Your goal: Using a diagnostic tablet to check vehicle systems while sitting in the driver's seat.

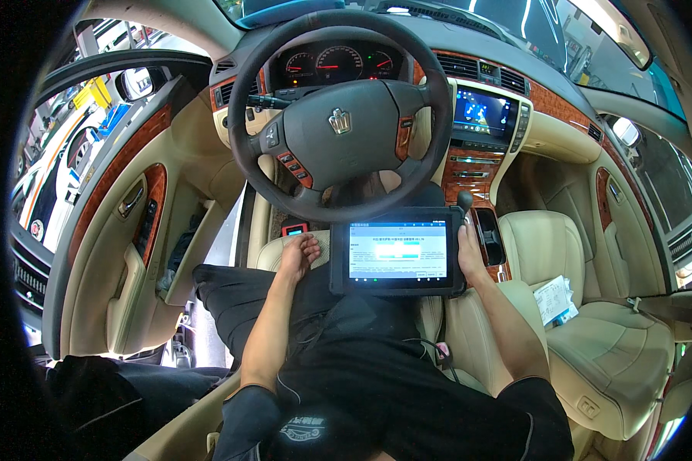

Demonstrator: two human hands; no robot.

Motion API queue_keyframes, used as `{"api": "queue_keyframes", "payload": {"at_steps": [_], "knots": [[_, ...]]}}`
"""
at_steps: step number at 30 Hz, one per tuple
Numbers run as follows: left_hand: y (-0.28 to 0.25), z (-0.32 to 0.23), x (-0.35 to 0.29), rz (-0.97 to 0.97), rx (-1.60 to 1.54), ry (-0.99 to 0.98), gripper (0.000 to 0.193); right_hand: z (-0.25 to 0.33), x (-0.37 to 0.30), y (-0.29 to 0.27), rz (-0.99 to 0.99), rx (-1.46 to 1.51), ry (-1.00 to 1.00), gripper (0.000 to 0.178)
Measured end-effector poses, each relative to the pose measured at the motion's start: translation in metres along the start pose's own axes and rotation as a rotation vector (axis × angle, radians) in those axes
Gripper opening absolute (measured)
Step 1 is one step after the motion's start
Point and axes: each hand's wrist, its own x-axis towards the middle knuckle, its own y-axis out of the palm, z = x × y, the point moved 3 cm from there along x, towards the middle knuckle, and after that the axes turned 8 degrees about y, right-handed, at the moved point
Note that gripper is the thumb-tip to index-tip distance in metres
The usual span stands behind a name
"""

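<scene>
Near the knee edge of the black-clothed lap [307, 303], a flat, rectangular tablet in a thick black case [397, 251] is resting; the right hand [470, 252] is touching its right edge, grip impossible to tell, while the left hand's [298, 257] empty fingers are curling loosely beside its left edge. Beyond, a round, dark, smooth-rimmed steering wheel [341, 131] is standing before glossy reddish wood-grain trim [557, 105].

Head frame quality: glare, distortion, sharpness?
Head view: fisheye bows the driver's door, black surround at the rim; head view: bright streaks show in the windshield; head view: the rugged tablet glows brightly, its small text hard to read; head view: steering wheel looks reasonably sharp.
</scene>
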Motion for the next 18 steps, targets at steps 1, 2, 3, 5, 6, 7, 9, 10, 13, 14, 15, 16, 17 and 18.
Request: {"api": "queue_keyframes", "payload": {"at_steps": [1, 2, 3, 5, 6, 7, 9, 10, 13, 14, 15, 16, 17, 18], "knots": [[0.001, 0.0, 0.0, 0.004, 0.002, 0.0, 0.022, -0.006, 0.001, -0.001, 0.026, 0.015, 0.056, 0.05], [0.0, 0.001, 0.001, 0.003, 0.002, -0.001, 0.022, -0.004, 0.0, 0.0, 0.053, 0.031, 0.112, 0.057], [-0.001, 0.001, 0.001, 0.006, -0.002, 0.0, 0.022, 0.0, -0.001, 0.001, 0.053, 0.031, 0.113, 0.057], [-0.004, 0.002, 0.003, 0.009, -0.005, 0.001, 0.022, 0.01, -0.004, 0.002, 0.006, 0.014, 0.056, 0.045], [-0.005, 0.003, 0.003, 0.009, -0.006, -0.001, 0.022, 0.01, -0.005, 0.002, 0.007, 0.014, 0.057, 0.045], [-0.006, 0.004, 0.004, 0.009, -0.007, -0.002, 0.022, 0.009, -0.005, 0.002, 0.006, 0.002, 0.063, 0.045], [-0.005, 0.004, 0.004, 0.01, -0.006, -0.004, 0.022, 0.008, -0.005, 0.002, 0.002, -0.009, 0.07, 0.045], [-0.005, 0.004, 0.004, 0.01, -0.004, -0.006, 0.022, 0.008, -0.005, 0.002, 0.009, 0.024, 0.051, 0.045], [-0.005, 0.003, 0.004, 0.016, -0.004, 0.0, 0.022, 0.007, -0.005, 0.002, 0.016, 0.043, 0.038, 0.045], [-0.005, 0.003, 0.003, 0.015, -0.004, 0.0, 0.022, 0.007, -0.004, 0.002, 0.015, 0.03, 0.041, 0.045], [-0.005, 0.003, 0.003, 0.014, -0.007, -0.003, 0.022, 0.007, -0.004, 0.002, 0.015, 0.03, 0.041, 0.045], [-0.005, 0.003, 0.003, 0.013, -0.011, -0.005, 0.022, 0.008, -0.004, 0.002, 0.007, 0.023, 0.045, 0.045], [-0.004, 0.003, 0.002, 0.013, -0.011, -0.006, 0.022, 0.008, -0.005, 0.002, -0.001, 0.016, 0.049, 0.045], [-0.003, 0.003, 0.002, 0.012, -0.014, -0.005, 0.022, 0.006, -0.004, 0.001, -0.002, 0.015, 0.049, 0.045]]}}
